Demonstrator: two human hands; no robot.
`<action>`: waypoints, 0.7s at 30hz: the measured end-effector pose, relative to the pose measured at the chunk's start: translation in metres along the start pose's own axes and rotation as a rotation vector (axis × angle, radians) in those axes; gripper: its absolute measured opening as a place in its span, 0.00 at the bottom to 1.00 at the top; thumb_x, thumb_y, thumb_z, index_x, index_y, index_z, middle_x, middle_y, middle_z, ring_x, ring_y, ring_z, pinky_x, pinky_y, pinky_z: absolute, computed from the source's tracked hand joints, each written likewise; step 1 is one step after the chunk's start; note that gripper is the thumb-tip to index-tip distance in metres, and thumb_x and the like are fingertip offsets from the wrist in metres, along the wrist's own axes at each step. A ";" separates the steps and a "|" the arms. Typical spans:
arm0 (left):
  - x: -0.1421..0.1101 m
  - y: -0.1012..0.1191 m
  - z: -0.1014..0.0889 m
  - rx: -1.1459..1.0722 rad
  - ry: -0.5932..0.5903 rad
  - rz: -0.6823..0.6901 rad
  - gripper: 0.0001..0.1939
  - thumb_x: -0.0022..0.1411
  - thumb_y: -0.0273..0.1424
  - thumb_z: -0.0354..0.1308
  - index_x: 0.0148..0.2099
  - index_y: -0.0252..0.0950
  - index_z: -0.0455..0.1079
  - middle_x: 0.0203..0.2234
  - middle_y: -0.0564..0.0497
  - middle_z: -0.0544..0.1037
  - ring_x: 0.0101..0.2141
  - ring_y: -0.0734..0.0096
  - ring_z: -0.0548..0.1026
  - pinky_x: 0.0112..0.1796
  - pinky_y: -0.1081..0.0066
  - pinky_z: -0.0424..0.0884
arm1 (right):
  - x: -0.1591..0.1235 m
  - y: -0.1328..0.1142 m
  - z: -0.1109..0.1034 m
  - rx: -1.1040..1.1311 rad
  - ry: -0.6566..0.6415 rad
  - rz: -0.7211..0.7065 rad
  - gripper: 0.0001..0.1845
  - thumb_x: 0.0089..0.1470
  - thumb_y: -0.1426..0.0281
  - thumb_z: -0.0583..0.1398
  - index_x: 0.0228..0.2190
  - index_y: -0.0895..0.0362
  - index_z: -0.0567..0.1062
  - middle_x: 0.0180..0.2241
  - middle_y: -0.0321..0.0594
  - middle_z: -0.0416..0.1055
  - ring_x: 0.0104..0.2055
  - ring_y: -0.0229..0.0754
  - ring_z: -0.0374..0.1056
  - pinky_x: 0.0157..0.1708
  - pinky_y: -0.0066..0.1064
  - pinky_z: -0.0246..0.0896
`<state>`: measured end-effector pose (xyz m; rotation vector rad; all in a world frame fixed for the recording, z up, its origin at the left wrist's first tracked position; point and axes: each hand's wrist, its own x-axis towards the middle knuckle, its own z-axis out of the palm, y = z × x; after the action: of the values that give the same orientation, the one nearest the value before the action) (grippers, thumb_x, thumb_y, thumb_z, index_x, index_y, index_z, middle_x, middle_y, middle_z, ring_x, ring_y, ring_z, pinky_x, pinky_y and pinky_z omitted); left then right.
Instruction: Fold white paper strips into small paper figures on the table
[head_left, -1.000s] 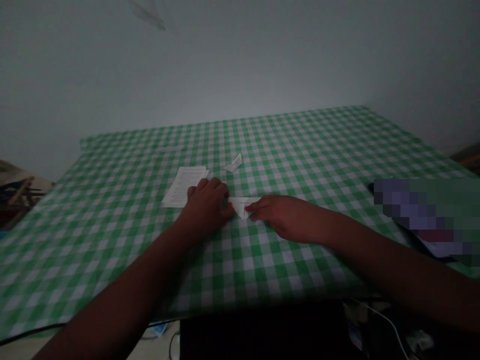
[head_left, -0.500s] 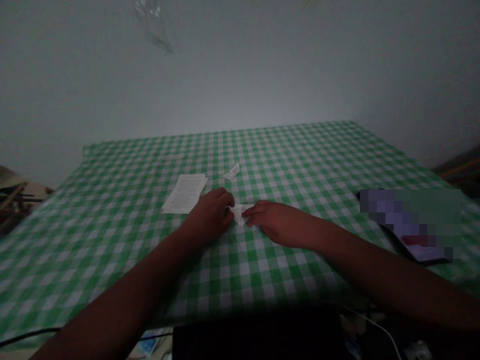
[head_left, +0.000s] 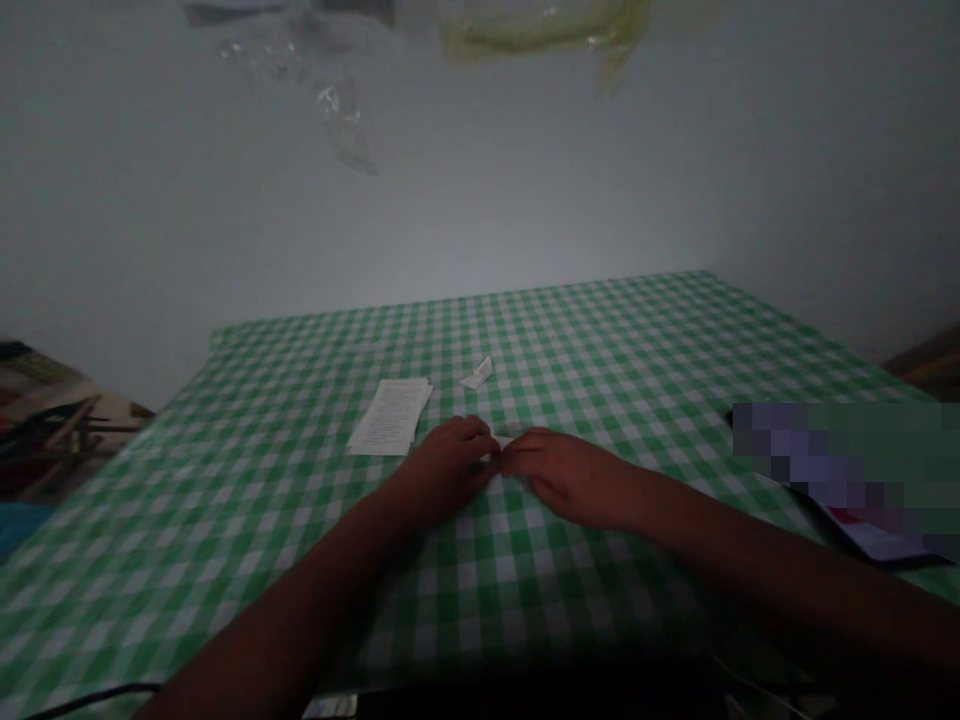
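Note:
My left hand (head_left: 448, 460) and my right hand (head_left: 559, 470) meet near the middle of the table, fingertips close together. Both are closed on a small folded piece of white paper (head_left: 504, 440), of which only a thin strip shows between and behind the fingers. Most of that paper is hidden by my hands. Just beyond them lies a small white folded paper shape (head_left: 478, 375) with a raised point. To the left of my left hand rests a stack of printed paper sheets (head_left: 390, 415), slightly fanned at its edge.
A green and white checked cloth (head_left: 600, 350) covers the table. On the right lies a dark-edged device (head_left: 862, 540), its screen blurred out. A black cable (head_left: 97, 697) runs at the lower left. Clear plastic (head_left: 341, 115) and yellow plastic (head_left: 547, 35) hang on the wall.
The view has tilted up, so the table sits lower and more wall shows. My hands have drawn closer together, covering most of the folded paper that was visible between them.

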<state>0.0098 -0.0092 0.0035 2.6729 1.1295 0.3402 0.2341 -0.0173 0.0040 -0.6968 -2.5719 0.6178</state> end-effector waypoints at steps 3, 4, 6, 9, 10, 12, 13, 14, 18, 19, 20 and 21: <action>-0.001 -0.001 -0.003 -0.004 -0.016 -0.026 0.09 0.67 0.27 0.53 0.44 0.39 0.74 0.42 0.47 0.73 0.43 0.63 0.70 0.46 0.62 0.68 | 0.001 0.004 0.001 0.050 0.046 0.040 0.17 0.58 0.80 0.53 0.44 0.59 0.77 0.44 0.46 0.76 0.47 0.43 0.71 0.50 0.38 0.67; -0.002 -0.001 -0.003 -0.008 -0.018 -0.036 0.09 0.67 0.26 0.54 0.45 0.40 0.74 0.43 0.48 0.73 0.44 0.63 0.70 0.46 0.62 0.68 | 0.002 0.005 0.002 0.058 0.061 0.040 0.17 0.57 0.81 0.53 0.44 0.59 0.77 0.43 0.46 0.76 0.46 0.43 0.71 0.49 0.38 0.67; -0.003 -0.002 -0.004 -0.021 -0.007 -0.039 0.10 0.66 0.24 0.54 0.46 0.40 0.74 0.43 0.48 0.74 0.44 0.63 0.70 0.46 0.62 0.69 | 0.002 0.008 0.003 0.070 0.101 0.040 0.18 0.57 0.81 0.52 0.43 0.59 0.76 0.42 0.45 0.76 0.45 0.42 0.71 0.48 0.37 0.67; -0.003 -0.004 -0.003 -0.029 -0.027 -0.024 0.13 0.65 0.22 0.52 0.45 0.39 0.75 0.43 0.47 0.74 0.44 0.64 0.71 0.46 0.63 0.70 | 0.002 0.012 0.004 0.099 0.180 0.075 0.18 0.56 0.82 0.51 0.40 0.58 0.76 0.38 0.43 0.76 0.42 0.41 0.71 0.46 0.37 0.67; -0.003 -0.005 -0.003 -0.036 -0.031 -0.007 0.14 0.65 0.20 0.51 0.46 0.39 0.75 0.45 0.47 0.74 0.46 0.65 0.71 0.47 0.62 0.70 | 0.003 0.013 0.004 0.100 0.206 0.094 0.18 0.55 0.82 0.50 0.39 0.59 0.76 0.37 0.43 0.76 0.40 0.41 0.71 0.45 0.37 0.67; -0.003 -0.005 -0.003 -0.026 -0.023 0.016 0.15 0.63 0.20 0.52 0.47 0.39 0.74 0.46 0.47 0.74 0.47 0.64 0.72 0.49 0.61 0.70 | 0.003 0.017 0.004 0.078 0.247 0.131 0.17 0.55 0.82 0.50 0.38 0.59 0.76 0.37 0.43 0.75 0.40 0.41 0.71 0.44 0.37 0.66; -0.003 -0.005 -0.003 -0.022 -0.021 0.030 0.14 0.63 0.22 0.53 0.48 0.39 0.74 0.47 0.47 0.75 0.48 0.63 0.72 0.50 0.59 0.70 | 0.003 0.020 0.004 0.061 0.257 0.147 0.17 0.54 0.82 0.50 0.38 0.59 0.76 0.37 0.43 0.75 0.41 0.41 0.70 0.44 0.37 0.66; -0.003 -0.005 -0.003 -0.020 -0.021 0.044 0.13 0.64 0.24 0.55 0.48 0.39 0.74 0.47 0.46 0.75 0.48 0.62 0.73 0.50 0.58 0.70 | 0.003 0.022 0.004 0.046 0.265 0.156 0.18 0.54 0.83 0.50 0.38 0.59 0.76 0.38 0.43 0.75 0.41 0.41 0.70 0.45 0.38 0.66; -0.003 -0.005 -0.002 -0.073 -0.022 0.108 0.12 0.64 0.28 0.58 0.50 0.38 0.73 0.51 0.44 0.74 0.52 0.61 0.72 0.54 0.58 0.69 | 0.003 0.030 0.005 0.033 0.282 0.146 0.22 0.51 0.84 0.50 0.42 0.57 0.75 0.42 0.44 0.74 0.46 0.43 0.70 0.49 0.41 0.65; -0.004 -0.005 -0.001 -0.095 -0.025 0.116 0.12 0.65 0.28 0.57 0.50 0.38 0.73 0.53 0.44 0.74 0.53 0.61 0.72 0.55 0.58 0.69 | 0.002 0.031 0.006 0.034 0.279 0.129 0.23 0.51 0.84 0.50 0.44 0.57 0.75 0.43 0.45 0.74 0.48 0.44 0.69 0.50 0.43 0.65; -0.004 -0.005 -0.001 -0.119 -0.030 0.119 0.12 0.66 0.27 0.56 0.50 0.38 0.73 0.54 0.44 0.73 0.54 0.62 0.71 0.56 0.58 0.68 | 0.002 0.032 0.007 0.037 0.269 0.106 0.23 0.51 0.83 0.50 0.45 0.57 0.74 0.45 0.45 0.74 0.50 0.44 0.69 0.52 0.44 0.64; -0.005 -0.006 0.000 -0.142 -0.039 0.120 0.12 0.66 0.26 0.55 0.51 0.39 0.73 0.56 0.44 0.72 0.56 0.62 0.71 0.57 0.58 0.68 | 0.002 0.033 0.008 0.040 0.256 0.082 0.24 0.52 0.83 0.50 0.46 0.57 0.74 0.47 0.46 0.74 0.52 0.45 0.68 0.54 0.45 0.63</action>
<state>0.0026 -0.0085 0.0012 2.6160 0.9006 0.3725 0.2410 0.0065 -0.0187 -0.8151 -2.2994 0.5643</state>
